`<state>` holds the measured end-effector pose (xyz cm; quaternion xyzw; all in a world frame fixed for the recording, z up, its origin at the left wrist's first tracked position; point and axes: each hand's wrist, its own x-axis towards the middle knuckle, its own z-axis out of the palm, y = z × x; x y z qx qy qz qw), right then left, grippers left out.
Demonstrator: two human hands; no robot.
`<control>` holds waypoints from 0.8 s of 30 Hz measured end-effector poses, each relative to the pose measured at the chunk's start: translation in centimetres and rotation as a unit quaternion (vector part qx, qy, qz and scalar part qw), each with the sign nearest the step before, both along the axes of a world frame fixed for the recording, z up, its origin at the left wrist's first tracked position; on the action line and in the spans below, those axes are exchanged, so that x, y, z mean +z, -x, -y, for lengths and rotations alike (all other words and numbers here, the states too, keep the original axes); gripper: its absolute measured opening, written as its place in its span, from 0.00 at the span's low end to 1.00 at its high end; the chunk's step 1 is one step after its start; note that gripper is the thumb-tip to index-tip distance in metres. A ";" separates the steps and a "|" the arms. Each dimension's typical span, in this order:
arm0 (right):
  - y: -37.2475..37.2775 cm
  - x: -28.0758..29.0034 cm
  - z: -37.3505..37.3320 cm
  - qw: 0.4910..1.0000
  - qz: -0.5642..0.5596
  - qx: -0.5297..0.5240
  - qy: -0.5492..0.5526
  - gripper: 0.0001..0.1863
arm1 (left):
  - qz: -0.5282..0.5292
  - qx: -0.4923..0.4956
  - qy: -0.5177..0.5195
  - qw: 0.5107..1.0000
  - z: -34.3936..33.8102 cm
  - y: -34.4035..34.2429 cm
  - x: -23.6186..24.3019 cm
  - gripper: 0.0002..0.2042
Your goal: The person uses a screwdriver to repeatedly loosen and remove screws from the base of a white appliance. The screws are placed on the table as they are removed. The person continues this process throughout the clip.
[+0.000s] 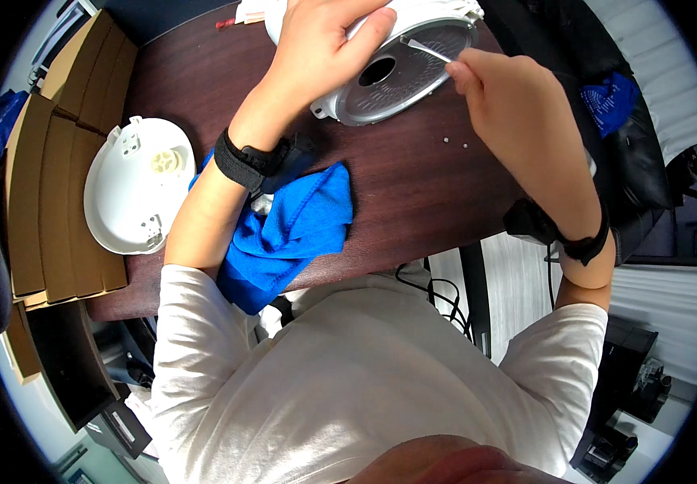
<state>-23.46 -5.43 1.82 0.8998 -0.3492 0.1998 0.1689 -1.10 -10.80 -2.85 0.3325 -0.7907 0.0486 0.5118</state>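
Note:
A round grey-and-white appliance housing [389, 101] stands tilted at the table's far edge. Its grey disc has rings of fine slots and a dark round hole in the middle. My left hand [324, 36] grips the housing's white upper side, thumb laid along it and some fingers cut off by the picture's top. Pinched in my right hand [509, 93] is a thin white cotton swab [429, 50], its far end against the disc near the rim. A crumpled blue cloth [300, 218] lies below my left wrist.
A white oval cover [114, 202] with small fittings in it lies on the dark wooden table [413, 194], beside cardboard boxes [58, 194] at the left. Two small white bits [446, 139] lie under my right hand. A black chair [606, 121] stands at the right.

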 end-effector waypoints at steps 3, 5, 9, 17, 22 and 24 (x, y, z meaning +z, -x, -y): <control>-0.1 -0.2 1.2 0.983 0.098 -0.003 -0.153 0.10 | -0.015 -0.007 -0.009 1.000 0.0 0.0 0.1 0.17; -0.1 -1.2 1.9 0.966 0.162 0.040 -0.196 0.14 | -0.010 0.001 -0.009 1.000 0.0 0.0 0.1 0.17; -0.1 -0.7 1.6 0.894 0.190 0.012 -0.405 0.17 | 0.012 0.021 -0.002 1.000 -0.2 0.0 0.0 0.18; -0.9 -1.8 0.3 0.714 0.333 -0.034 -0.615 0.18 | 0.006 0.002 -0.006 1.000 -0.1 0.0 0.0 0.18; -1.0 -2.8 0.4 0.660 0.368 0.005 -0.655 0.18 | 0.017 0.014 -0.009 1.000 -0.2 -0.1 0.1 0.18; -1.0 -3.1 0.4 0.632 0.385 0.021 -0.673 0.18 | 0.019 0.015 -0.009 1.000 -0.2 -0.1 0.1 0.18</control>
